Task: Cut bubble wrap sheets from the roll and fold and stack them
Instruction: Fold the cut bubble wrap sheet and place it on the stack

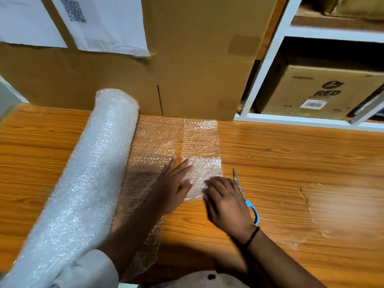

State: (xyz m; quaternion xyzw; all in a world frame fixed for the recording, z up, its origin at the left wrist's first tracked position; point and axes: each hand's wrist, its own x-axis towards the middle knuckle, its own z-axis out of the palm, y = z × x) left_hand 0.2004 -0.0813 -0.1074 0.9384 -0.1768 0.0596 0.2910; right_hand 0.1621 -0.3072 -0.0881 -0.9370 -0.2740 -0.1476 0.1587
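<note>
Wooden table (291, 154) carries the bubble wrap roll (83, 183) at left; left hand (174, 188) and right hand (226, 202) press open-fingered, gripping nothing, on the folded sheet (207, 169); scissors (248, 204) lie just right.

The shelved cardboard box (318, 90) reads "RED"; its smaller print is illegible.

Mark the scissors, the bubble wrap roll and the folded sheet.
scissors (249, 204), head view, blue handle.
bubble wrap roll (93, 163), head view, middle of its curved side.
folded sheet (207, 169), head view, thicker near part beyond the hands.
</note>
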